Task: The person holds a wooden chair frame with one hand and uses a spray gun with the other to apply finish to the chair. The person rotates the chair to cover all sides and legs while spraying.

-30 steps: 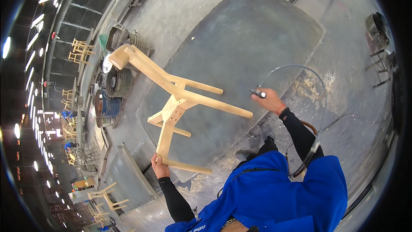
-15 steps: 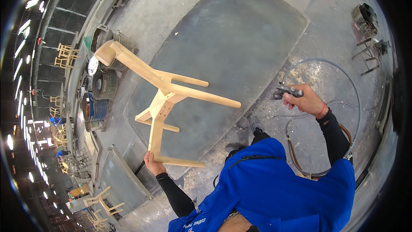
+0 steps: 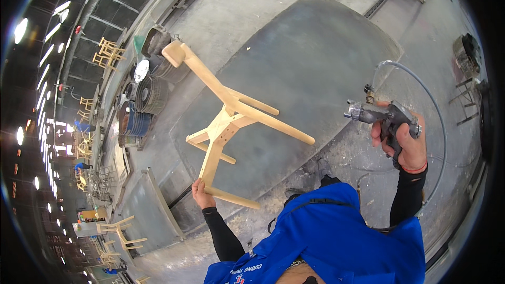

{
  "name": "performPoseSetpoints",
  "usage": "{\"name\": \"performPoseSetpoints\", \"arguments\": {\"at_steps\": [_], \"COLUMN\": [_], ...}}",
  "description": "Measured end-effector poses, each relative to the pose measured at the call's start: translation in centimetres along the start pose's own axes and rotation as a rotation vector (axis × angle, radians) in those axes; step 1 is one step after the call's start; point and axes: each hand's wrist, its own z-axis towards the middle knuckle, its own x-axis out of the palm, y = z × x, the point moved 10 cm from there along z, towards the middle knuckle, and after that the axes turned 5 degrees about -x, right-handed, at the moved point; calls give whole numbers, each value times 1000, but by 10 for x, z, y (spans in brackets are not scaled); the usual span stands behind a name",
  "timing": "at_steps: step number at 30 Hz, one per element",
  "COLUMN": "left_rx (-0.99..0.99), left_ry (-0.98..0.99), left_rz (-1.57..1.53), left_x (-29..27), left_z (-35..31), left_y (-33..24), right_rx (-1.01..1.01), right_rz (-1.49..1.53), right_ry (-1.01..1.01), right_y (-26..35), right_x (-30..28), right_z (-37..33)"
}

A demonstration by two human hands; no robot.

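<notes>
A pale wooden chair frame [image 3: 226, 108] is tilted over on its side, with its legs pointing to the right and its backrest end toward the upper left. Closed around its near corner, at the top of the nearest leg, is my left hand [image 3: 202, 194]. My right hand [image 3: 407, 139] grips a metal spray gun [image 3: 386, 118] by the handle, raised off to the right of the chair. The gun's nozzle points left toward the chair, some distance from it. A grey hose [image 3: 439, 100] loops from the gun down along my right arm.
Beneath the chair spreads a large dark grey panel [image 3: 315, 47]. Several drums and a blue barrel [image 3: 134, 121] stand at the left. More wooden chairs [image 3: 122, 231] line the far left. A stool [image 3: 465, 100] stands at the right, beside another drum [image 3: 467, 55].
My right hand has lifted the spray gun up and swung its nozzle toward the chair. My left hand keeps its hold on the chair. The whole view has shifted slightly.
</notes>
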Motion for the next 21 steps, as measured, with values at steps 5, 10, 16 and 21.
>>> {"name": "performPoseSetpoints", "arguments": {"at_steps": [5,10,16,21], "left_rx": [23,8,7,78], "left_ry": [13,27,111,275], "left_rz": [43,73,224,775], "left_x": [7,21,43,85], "left_z": [1,-7,-17,-23], "left_y": [5,7,2,-22], "right_rx": [59,14,-201,20], "right_rz": [-107,-100,-66,-282], "right_ry": [12,-83,-199,-102], "right_y": [-9,-5,29,3], "right_x": [5,10,17,31], "right_z": [-9,-26,-50,-61]}}
